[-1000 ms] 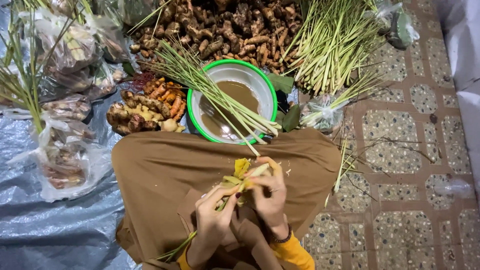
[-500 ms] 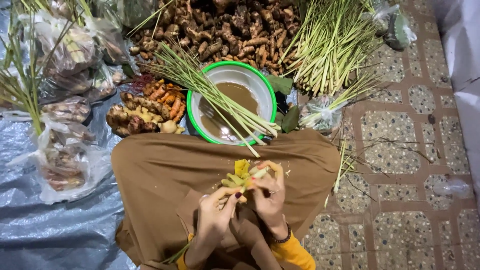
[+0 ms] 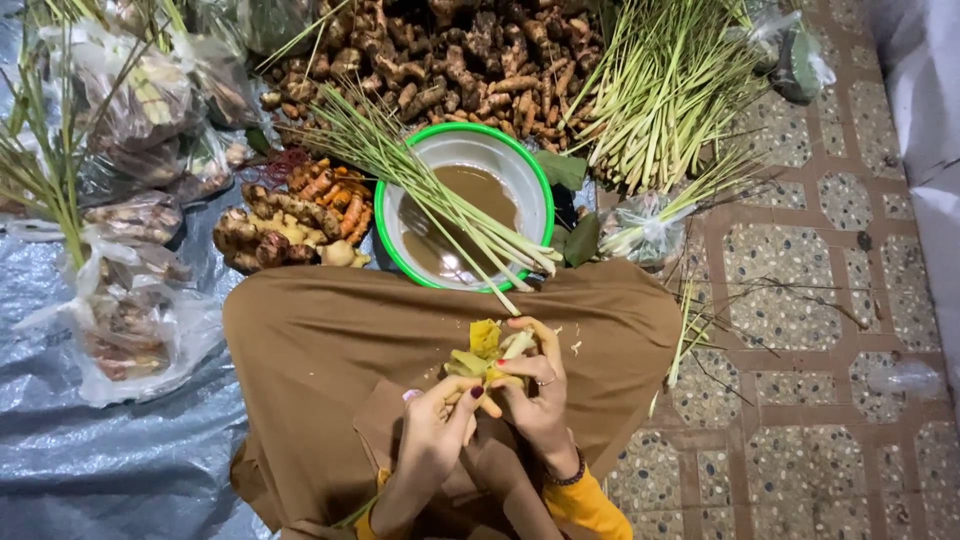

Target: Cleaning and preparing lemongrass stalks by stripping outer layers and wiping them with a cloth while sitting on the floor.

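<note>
Over my lap, covered in brown cloth (image 3: 330, 330), both hands meet on one lemongrass stalk (image 3: 487, 352) with yellowish peeled leaves. My right hand (image 3: 538, 395) wraps the stalk's thick pale end, a ring on one finger and a bracelet at the wrist. My left hand (image 3: 437, 420) pinches the stalk's lower leaves from the left. The stalk's green tail runs down under my left forearm.
A green-rimmed white basin (image 3: 530, 170) of murky brown water holds several lemongrass stalks (image 3: 430, 190). Behind it lie piles of ginger-like roots (image 3: 450, 60), turmeric (image 3: 325, 195) and a lemongrass heap (image 3: 670, 90). Plastic bags (image 3: 130, 320) sit on a grey tarp (image 3: 100, 470) at left; patterned tiles (image 3: 800, 400) at right.
My hands have shifted slightly on the stalk; the left hand has moved up closer to the right. The peeled leaves stand a little more bunched. Nothing else has moved.
</note>
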